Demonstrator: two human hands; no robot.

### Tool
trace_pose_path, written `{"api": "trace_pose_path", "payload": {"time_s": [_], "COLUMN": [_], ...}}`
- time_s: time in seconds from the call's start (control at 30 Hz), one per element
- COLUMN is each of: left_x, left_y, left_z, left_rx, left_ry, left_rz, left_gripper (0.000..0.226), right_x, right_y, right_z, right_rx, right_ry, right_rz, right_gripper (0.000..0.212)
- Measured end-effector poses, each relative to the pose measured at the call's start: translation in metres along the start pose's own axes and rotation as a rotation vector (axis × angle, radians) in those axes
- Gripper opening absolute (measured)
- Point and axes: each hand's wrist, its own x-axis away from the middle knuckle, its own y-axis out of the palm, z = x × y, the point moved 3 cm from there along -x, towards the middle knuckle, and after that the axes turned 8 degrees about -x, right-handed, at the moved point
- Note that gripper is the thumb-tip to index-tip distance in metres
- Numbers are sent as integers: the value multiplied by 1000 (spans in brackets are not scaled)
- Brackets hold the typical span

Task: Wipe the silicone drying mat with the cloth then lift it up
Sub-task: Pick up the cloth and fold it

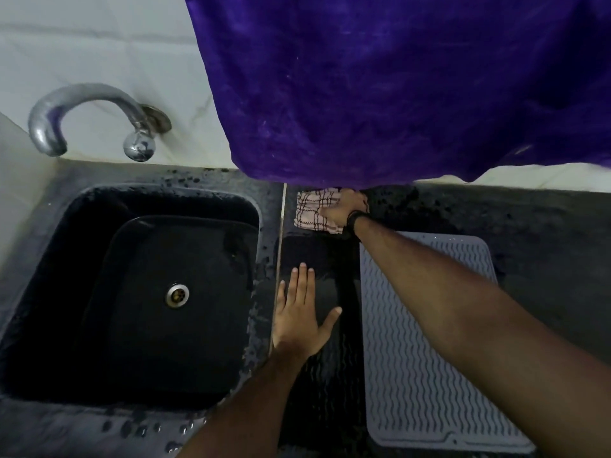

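A black ribbed silicone drying mat (325, 385) lies on the dark counter just right of the sink. My left hand (302, 320) rests flat on its middle, fingers spread, holding nothing. At the mat's far end my right hand (344, 208), with a black band on the wrist, presses down on a white cloth with a dark check pattern (309, 209). Its fingers are curled over the cloth. My right forearm crosses over a second, grey ribbed mat (426, 375) that lies beside the black one.
A black sink (82, 259) with a metal drain fills the left side. A curved metal tap (82, 107) juts from the white tiled wall. A large purple fabric (396, 87) hangs from above and hides the wall and the counter's back edge.
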Motion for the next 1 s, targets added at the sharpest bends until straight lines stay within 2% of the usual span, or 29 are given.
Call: {"api": "trace_pose_path", "payload": {"time_s": [0.13,0.3,0.5,0.57,0.63,0.7,0.83,0.9,1.0], "left_x": [0,-2,-1,-1,-4,-8,-28,-33,-29], "left_y": [-2,-2,-3,-11,-27,-45,-76,-85,-88], "left_z": [1,1,4,13,31,59,114,131,141], "left_rx": [13,-10,-19,75,232,491,1423,1611,1682], "left_ry": [-3,-9,-28,-41,-21,-88,-365,-368,-372], "left_rz": [-3,5,6,61,185,245,-106,-220,-202], "left_gripper": [97,97,98,95,86,81,64,54,26], "right_x": [9,45,76,86,95,108,135,149,165], "right_y": [2,-6,-58,-77,-89,-100,-104,-103,-101], "right_z": [5,26,75,94,107,117,134,139,144], "right_rx": [-216,-538,-802,-919,-1007,-1131,-1312,-1308,-1263], "right_ry": [-19,-7,98,124,130,108,150,140,77], "right_rz": [-8,-116,-128,-137,-136,-178,-231,-286,-358], "right_gripper": [47,25,26,41,46,40,37,36,37]}}
